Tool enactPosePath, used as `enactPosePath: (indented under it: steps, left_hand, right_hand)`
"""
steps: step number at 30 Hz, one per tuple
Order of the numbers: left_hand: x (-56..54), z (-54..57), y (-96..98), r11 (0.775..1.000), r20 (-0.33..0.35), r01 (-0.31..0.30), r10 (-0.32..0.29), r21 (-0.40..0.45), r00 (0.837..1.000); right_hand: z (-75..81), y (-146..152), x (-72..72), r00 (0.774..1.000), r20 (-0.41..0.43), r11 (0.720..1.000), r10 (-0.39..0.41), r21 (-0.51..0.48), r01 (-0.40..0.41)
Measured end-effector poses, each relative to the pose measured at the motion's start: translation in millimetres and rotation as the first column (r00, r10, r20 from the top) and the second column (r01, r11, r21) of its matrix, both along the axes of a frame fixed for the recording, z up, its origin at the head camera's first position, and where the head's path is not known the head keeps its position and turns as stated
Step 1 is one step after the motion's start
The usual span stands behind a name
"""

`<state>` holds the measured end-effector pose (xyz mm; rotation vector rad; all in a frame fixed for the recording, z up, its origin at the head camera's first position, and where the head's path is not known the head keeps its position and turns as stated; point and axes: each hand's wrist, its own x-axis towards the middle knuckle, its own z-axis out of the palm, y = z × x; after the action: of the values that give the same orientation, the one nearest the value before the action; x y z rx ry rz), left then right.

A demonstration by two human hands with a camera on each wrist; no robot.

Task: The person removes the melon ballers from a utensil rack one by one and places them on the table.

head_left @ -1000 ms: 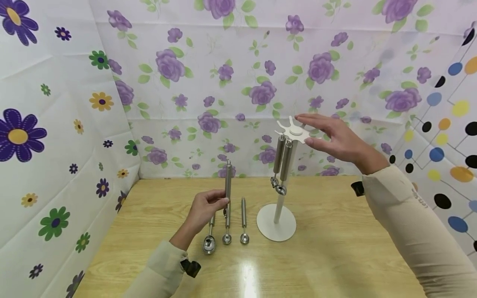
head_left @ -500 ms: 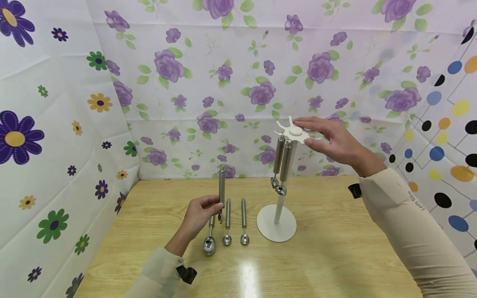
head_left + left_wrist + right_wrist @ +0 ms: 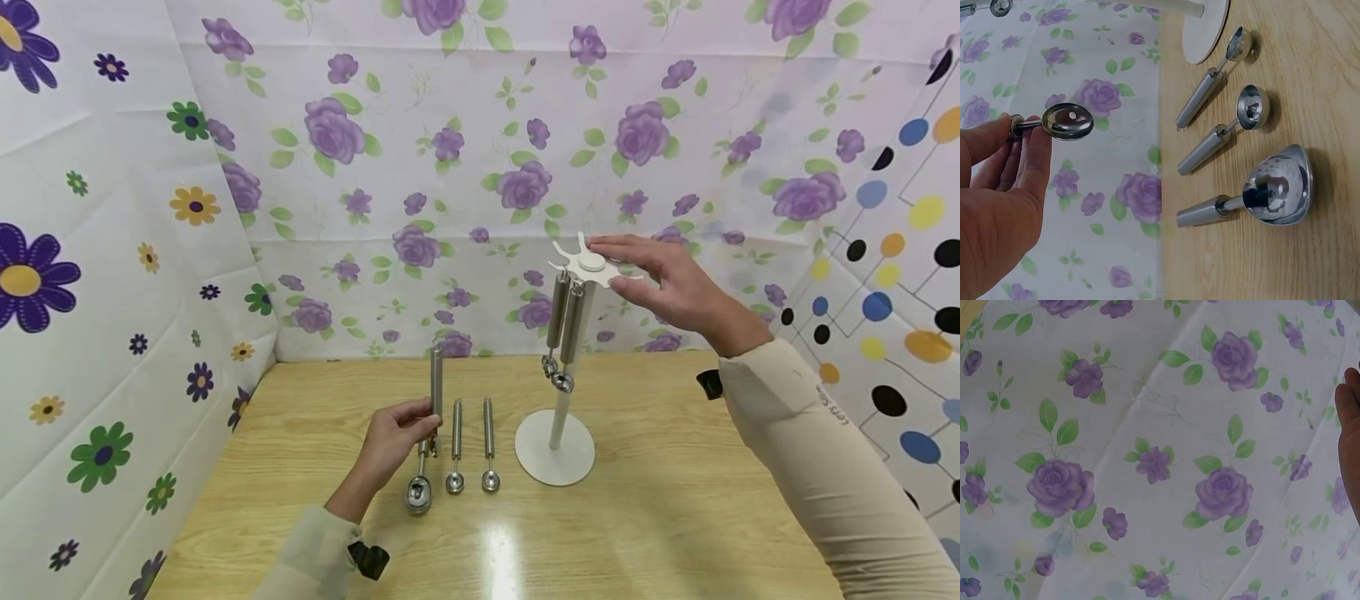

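My left hand (image 3: 390, 435) pinches a melon baller (image 3: 437, 379) by its steel handle, near the bowl end, with the handle pointing up. Its small oval bowl (image 3: 1067, 121) shows below the fingertips in the left wrist view. My right hand (image 3: 675, 287) is at the white top of a hanging stand (image 3: 591, 262), straight fingers and thumb at the edge of its hooked arms. Two steel scoops (image 3: 573, 333) hang from that stand. On the table lie a large oval scoop (image 3: 1279, 187) and two smaller round ones, a middle scoop (image 3: 1250, 107) and a right-hand scoop (image 3: 1239, 45).
The stand's round white base (image 3: 536, 454) rests on the wooden table (image 3: 645, 508), right of the lying scoops. A flowered cloth (image 3: 420, 167) forms the back wall, with patterned cloths at both sides.
My left hand has moved left and slightly down with the melon baller, away from above the middle scoop to above the large one. My right hand stays at the stand's top.
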<state>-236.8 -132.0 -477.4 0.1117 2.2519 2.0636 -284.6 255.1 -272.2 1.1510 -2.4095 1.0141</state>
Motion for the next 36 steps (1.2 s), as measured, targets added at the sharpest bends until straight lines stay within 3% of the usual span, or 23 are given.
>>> enactPosePath:
  steps: [17,27,36]
  left_hand:
    - [-4.8,-19.7,-16.0,0.995,0.047,-0.093,0.095,-0.038,0.994]
    - [-8.4,-41.5,-33.5,0.975,0.120,-0.197,0.208,-0.101,0.971]
    - [-10.1,-56.2,-46.7,0.955,0.151,-0.231,0.261,-0.188,0.954]
  right_hand:
    - [-3.1,1,-2.3,1.000,-0.016,1.000,0.007,-0.009,-0.007]
    - [-3.5,-1,-3.1,0.999,-0.042,1.000,-0.002,-0.015,0.002]
    - [-4.3,-1,-3.5,0.999,-0.050,1.000,0.003,-0.023,-0.005]
